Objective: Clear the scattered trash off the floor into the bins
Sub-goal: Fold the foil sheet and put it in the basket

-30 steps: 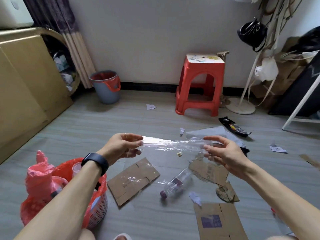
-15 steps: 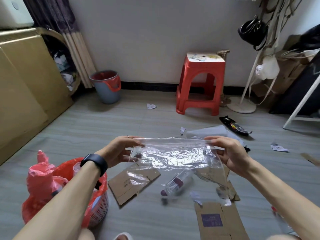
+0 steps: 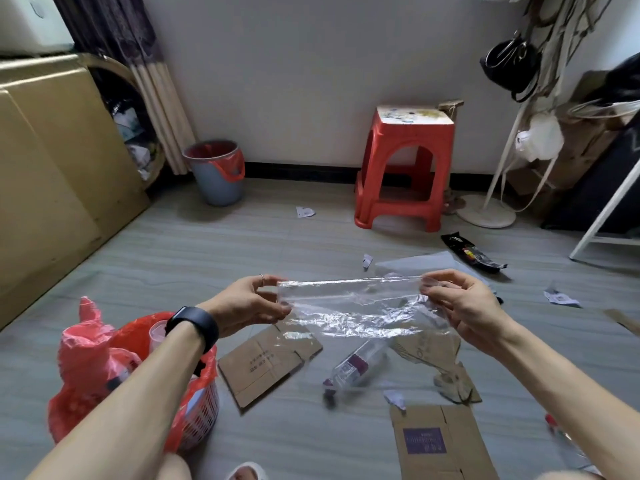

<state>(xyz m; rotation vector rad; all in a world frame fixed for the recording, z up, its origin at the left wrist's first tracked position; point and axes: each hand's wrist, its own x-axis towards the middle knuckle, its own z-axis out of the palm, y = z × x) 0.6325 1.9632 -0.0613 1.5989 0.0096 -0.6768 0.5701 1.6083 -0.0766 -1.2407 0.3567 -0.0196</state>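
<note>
Here is a clear plastic bag (image 3: 353, 306), and the person is holding it stretched out above the floor (image 3: 242, 251), one end in each hand. The left hand (image 3: 249, 303), wearing a ring and with a black watch at the wrist, is pinching the bag's left edge between thumb and curled fingers. The right hand (image 3: 464, 306) is gripping the right edge, fingers curled round the crinkled film. The bag is hanging between them over the litter.

Under it a plastic bottle (image 3: 356, 367) is lying on its side, blurred, with what looks like a purple label. Flattened cardboard (image 3: 270, 362) is lying just left of the bottle, and another piece (image 3: 440, 441) is sitting nearer the camera on the right.

At lower left, beneath the left forearm, a basket (image 3: 199, 414) lined with a red bag is standing partly filled. A grey bin (image 3: 218, 188) with a red liner is standing by the far wall, well apart from the hands, left of a red stool (image 3: 405, 168). A black wrapper (image 3: 472, 256) and paper scraps (image 3: 304, 212) are lying scattered beyond.
</note>
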